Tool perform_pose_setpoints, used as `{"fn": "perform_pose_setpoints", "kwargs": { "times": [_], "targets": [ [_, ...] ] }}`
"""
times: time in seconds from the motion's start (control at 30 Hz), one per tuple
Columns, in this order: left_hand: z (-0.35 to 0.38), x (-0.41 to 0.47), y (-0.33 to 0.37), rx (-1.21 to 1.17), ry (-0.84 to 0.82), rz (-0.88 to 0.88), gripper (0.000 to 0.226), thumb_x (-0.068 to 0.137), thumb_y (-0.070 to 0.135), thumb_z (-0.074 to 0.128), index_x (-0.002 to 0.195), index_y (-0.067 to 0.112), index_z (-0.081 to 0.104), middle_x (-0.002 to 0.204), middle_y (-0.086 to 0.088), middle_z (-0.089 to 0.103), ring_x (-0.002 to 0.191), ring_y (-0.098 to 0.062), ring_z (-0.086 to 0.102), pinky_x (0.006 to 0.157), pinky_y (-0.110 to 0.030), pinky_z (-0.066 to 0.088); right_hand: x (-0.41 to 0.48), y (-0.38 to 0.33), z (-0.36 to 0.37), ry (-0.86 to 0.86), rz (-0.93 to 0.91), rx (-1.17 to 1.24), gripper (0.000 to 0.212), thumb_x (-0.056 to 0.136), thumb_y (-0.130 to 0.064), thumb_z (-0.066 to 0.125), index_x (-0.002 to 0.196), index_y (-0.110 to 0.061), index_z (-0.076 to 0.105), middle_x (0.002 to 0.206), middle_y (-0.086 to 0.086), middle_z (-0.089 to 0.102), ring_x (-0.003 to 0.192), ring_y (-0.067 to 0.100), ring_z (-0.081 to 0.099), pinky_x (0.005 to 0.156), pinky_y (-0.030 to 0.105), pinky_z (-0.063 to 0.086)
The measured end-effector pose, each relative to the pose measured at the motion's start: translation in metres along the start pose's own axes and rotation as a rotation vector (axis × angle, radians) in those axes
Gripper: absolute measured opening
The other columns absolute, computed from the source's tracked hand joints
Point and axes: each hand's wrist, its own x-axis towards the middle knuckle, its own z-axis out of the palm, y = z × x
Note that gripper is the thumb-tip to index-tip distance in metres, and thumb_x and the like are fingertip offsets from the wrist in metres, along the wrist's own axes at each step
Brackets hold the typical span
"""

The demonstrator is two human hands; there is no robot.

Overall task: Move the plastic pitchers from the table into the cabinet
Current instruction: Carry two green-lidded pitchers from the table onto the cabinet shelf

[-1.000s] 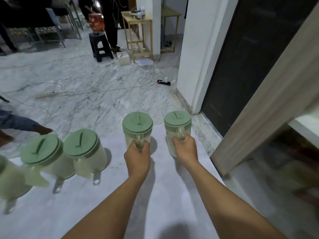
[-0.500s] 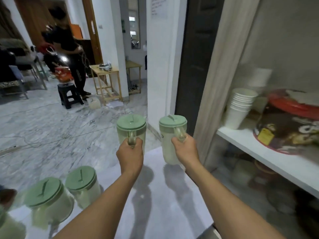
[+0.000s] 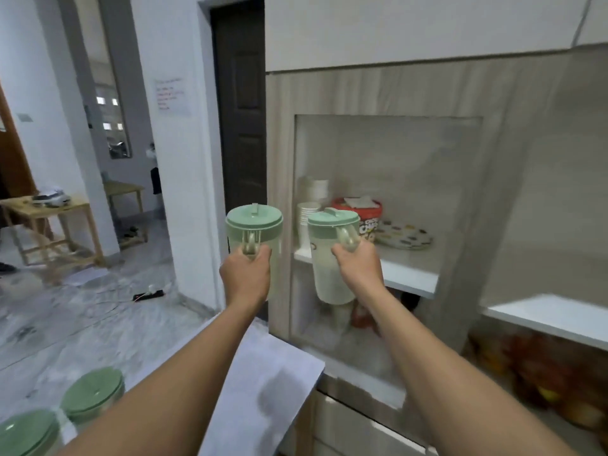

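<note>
I hold two translucent plastic pitchers with pale green lids up in the air. My left hand (image 3: 245,274) grips the handle of the left pitcher (image 3: 254,225), which hangs upright in front of the cabinet's left side panel. My right hand (image 3: 358,269) grips the handle of the right pitcher (image 3: 329,258), tilted slightly, in front of the open cabinet (image 3: 460,225) at the level of its white shelf (image 3: 411,279). Two more pitchers stay on the table at the lower left, one (image 3: 93,394) beside the other (image 3: 28,432), with only their green lids showing.
On the shelf stand stacked white cups (image 3: 307,218), a red-lidded snack tub (image 3: 362,213) and a spotted plate (image 3: 404,236). The white table (image 3: 263,373) runs under my arms. A dark door, a wooden side table (image 3: 49,218) and a power strip (image 3: 148,295) lie to the left.
Both pitchers have been lifted off the table and carried up and right toward the cabinet shelf. My view has risen from the tabletop to the cabinet's open front.
</note>
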Motion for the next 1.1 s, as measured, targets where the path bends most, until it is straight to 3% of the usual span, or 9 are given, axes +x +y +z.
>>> {"fn": "perform_pose_setpoints", "kwargs": {
  "times": [0.1,0.27,0.37,0.53,0.7,0.9,1.1],
  "targets": [
    [0.016,-0.03,0.035,-0.077,-0.082,0.023,0.025,0.083,0.028,0.056,0.069,0.009,0.064,0.064,-0.007,0.066,0.065,-0.027,0.063,0.061,-0.037,0.05,-0.013,-0.013,-0.056,0.11,-0.007,-0.007,0.012,0.084,-0.021,0.063,0.083,-0.008,0.065,0.072,0.003,0.064,0.067,0.021,0.058,0.06,0.033,0.043],
    [0.047,-0.086,0.092,-0.118,-0.199,0.093,0.02,0.088,0.025,0.058,0.075,0.011,0.064,0.068,-0.002,0.063,0.06,-0.014,0.055,0.05,-0.026,0.035,-0.036,-0.026,-0.143,0.252,-0.019,-0.007,0.013,0.081,-0.024,0.065,0.084,-0.012,0.067,0.074,0.005,0.069,0.067,0.022,0.062,0.068,0.042,0.053],
    [0.072,-0.12,0.122,-0.151,-0.243,0.128,0.02,0.087,0.025,0.059,0.073,0.011,0.066,0.067,0.0,0.063,0.061,-0.014,0.054,0.054,-0.027,0.037,-0.051,-0.03,-0.197,0.311,-0.03,-0.04,0.01,0.086,-0.022,0.064,0.089,-0.014,0.068,0.079,0.007,0.071,0.068,0.021,0.062,0.066,0.037,0.052],
    [0.114,-0.186,0.172,-0.206,-0.338,0.159,0.027,0.086,0.024,0.059,0.066,0.006,0.06,0.059,-0.002,0.058,0.055,-0.016,0.048,0.051,-0.03,0.037,-0.07,-0.029,-0.289,0.423,-0.023,-0.089,0.01,0.083,-0.02,0.064,0.086,-0.011,0.068,0.067,-0.001,0.062,0.061,0.018,0.055,0.057,0.031,0.041],
    [0.156,-0.246,0.213,-0.265,-0.445,0.201,0.025,0.089,0.023,0.06,0.069,0.008,0.063,0.058,0.001,0.057,0.051,-0.011,0.048,0.043,-0.019,0.036,-0.087,-0.021,-0.373,0.51,-0.016,-0.152,0.009,0.085,-0.02,0.064,0.082,-0.012,0.065,0.065,-0.001,0.058,0.06,0.019,0.052,0.056,0.031,0.039],
    [0.216,-0.298,0.229,-0.299,-0.545,0.143,0.025,0.085,0.027,0.061,0.067,0.01,0.066,0.059,0.0,0.062,0.057,-0.018,0.055,0.054,-0.032,0.045,-0.092,0.001,-0.45,0.618,0.015,-0.187,0.02,0.087,-0.029,0.065,0.093,-0.01,0.067,0.081,0.006,0.069,0.071,0.021,0.063,0.061,0.033,0.046],
    [0.284,-0.323,0.24,-0.302,-0.582,0.142,0.025,0.084,0.026,0.061,0.066,0.01,0.066,0.058,0.0,0.06,0.058,-0.018,0.053,0.053,-0.029,0.042,-0.067,0.029,-0.508,0.708,0.041,-0.214,0.02,0.085,-0.028,0.061,0.086,-0.009,0.066,0.071,0.003,0.064,0.064,0.021,0.058,0.056,0.031,0.039]
  ]
}}
